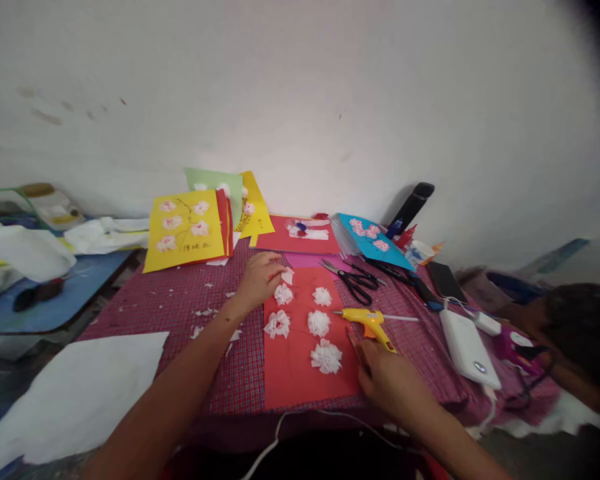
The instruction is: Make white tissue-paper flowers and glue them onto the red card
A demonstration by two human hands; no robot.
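Observation:
My left hand (pixel 261 279) reaches over the top left of a red card (pixel 293 373), its fingertips pinched at a small piece of white paper (pixel 288 275). Several crumpled white paper flowers (pixel 326 357) sit on the card in two columns. At the card's right edge is my right hand (pixel 386 373), fingers bent in. A thin dark thing (pixel 351 338) juts from its fingertips, too small to name. Just above that hand, a yellow hot glue gun (pixel 363 315) lies with its nozzle pointing left over the card.
Black-handled scissors (pixel 355 283) lie behind the glue gun. Yellow flower cards (pixel 185 230) stand at back left; a blue card (pixel 375 240) leans at back right. A white power bank (pixel 470 347) with cables lies right. White paper (pixel 90 393) is at left. Another person's head (pixel 585 333) shows far right.

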